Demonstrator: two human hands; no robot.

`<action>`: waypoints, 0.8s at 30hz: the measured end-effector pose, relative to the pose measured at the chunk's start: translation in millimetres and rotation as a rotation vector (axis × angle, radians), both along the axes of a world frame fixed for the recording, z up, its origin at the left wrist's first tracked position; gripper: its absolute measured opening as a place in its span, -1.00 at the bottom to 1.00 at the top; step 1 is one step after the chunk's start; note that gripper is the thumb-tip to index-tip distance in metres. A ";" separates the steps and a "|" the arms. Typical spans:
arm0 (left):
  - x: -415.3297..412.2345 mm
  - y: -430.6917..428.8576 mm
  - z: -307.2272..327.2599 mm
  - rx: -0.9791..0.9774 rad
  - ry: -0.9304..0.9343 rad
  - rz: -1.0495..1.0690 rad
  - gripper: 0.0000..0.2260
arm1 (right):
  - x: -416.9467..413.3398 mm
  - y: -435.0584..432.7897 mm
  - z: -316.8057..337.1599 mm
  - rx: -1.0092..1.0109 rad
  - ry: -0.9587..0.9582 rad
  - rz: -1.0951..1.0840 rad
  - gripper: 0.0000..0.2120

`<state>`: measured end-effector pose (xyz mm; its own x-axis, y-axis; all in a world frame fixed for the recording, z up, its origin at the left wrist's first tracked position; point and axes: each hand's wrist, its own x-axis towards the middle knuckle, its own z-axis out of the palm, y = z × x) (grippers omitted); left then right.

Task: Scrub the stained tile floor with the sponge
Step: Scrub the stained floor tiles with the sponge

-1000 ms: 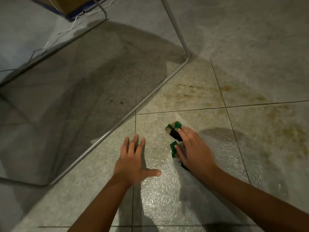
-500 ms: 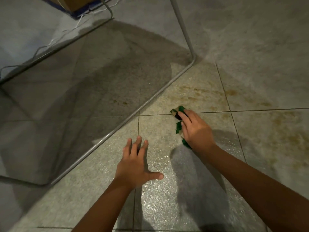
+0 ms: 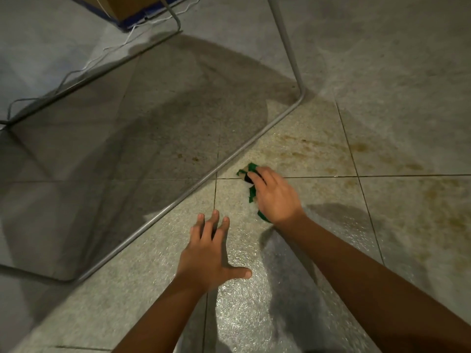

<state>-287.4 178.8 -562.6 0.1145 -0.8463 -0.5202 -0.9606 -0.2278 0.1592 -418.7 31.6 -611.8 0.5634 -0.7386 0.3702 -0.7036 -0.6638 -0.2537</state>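
Note:
My right hand (image 3: 276, 197) presses a torn green sponge (image 3: 252, 193) flat against the tile floor (image 3: 305, 250), right on the grout line near the metal frame. Only green edges of the sponge show around my fingers. My left hand (image 3: 211, 253) lies flat on the wet tile nearer to me, fingers spread, holding nothing. Brown stains (image 3: 313, 149) streak the tile just beyond the sponge, and a wider brownish patch (image 3: 443, 210) spreads at the right. The tile under my arms glistens wet.
A thin metal tube frame (image 3: 204, 178) runs diagonally along the floor just left of the sponge and bends upward at the top (image 3: 300, 95). A cardboard box (image 3: 127, 8) and a white cable (image 3: 102, 57) lie at the far left.
My right hand has pushed the sponge forward, away from me, up to the grout line. My left hand has stayed planted on the tile.

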 end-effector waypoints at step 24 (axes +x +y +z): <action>-4.1 -7.5 14.3 -0.053 -0.050 -0.023 -0.08 | -19.2 -16.7 -0.4 -0.016 0.017 -0.102 -0.61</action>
<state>-291.4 171.3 -548.3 0.1192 -0.8752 -0.4689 -0.9725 -0.1980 0.1225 -437.9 14.9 -612.2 0.4916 -0.7865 0.3738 -0.7721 -0.5922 -0.2308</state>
